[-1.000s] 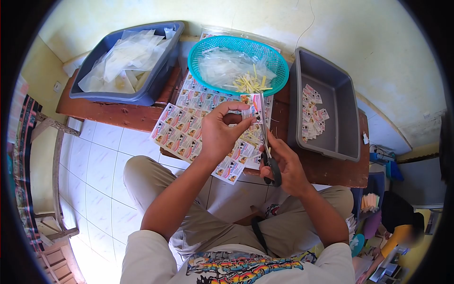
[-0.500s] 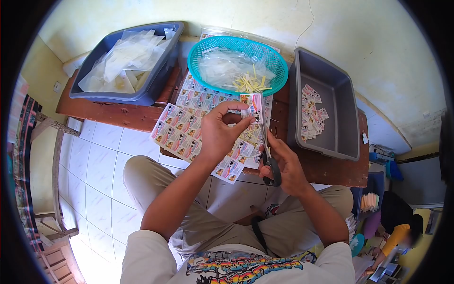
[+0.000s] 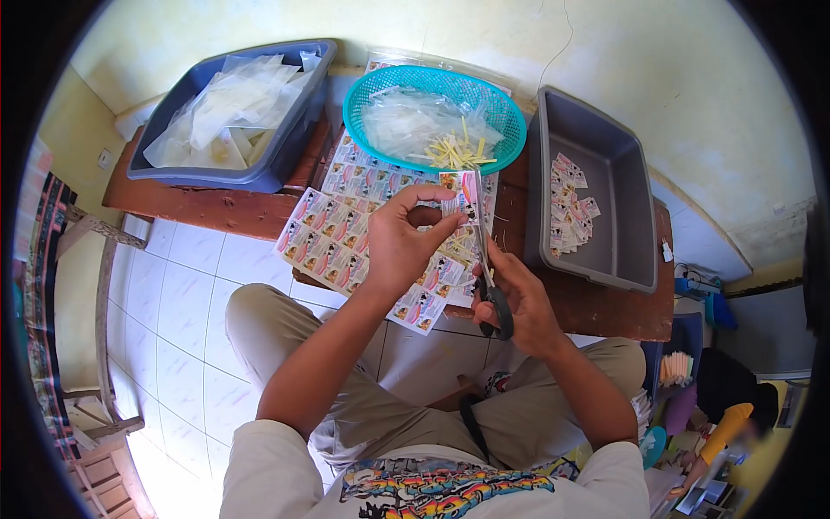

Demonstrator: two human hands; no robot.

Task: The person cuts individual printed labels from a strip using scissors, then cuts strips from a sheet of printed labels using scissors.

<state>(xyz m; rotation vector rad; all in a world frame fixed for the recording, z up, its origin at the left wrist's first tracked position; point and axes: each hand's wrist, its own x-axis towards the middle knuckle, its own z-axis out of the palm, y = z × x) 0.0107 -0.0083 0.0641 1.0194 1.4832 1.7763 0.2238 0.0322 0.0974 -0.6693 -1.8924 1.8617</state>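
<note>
The label [image 3: 459, 192] is held above the table [image 3: 605, 313], pinched in the grip of the left hand [image 3: 405, 232]; scissors [image 3: 484, 246] are enclosed by the right hand's [image 3: 526, 304] grip, blades along its edge. Separated labels [image 3: 571, 208] are collected in the bin [image 3: 618, 182]; printed sheets [image 3: 327, 238] are apparently left undivided.

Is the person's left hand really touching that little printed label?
Touching: the head view shows the left hand pinching the printed label by its left side, between thumb and finger.
</note>
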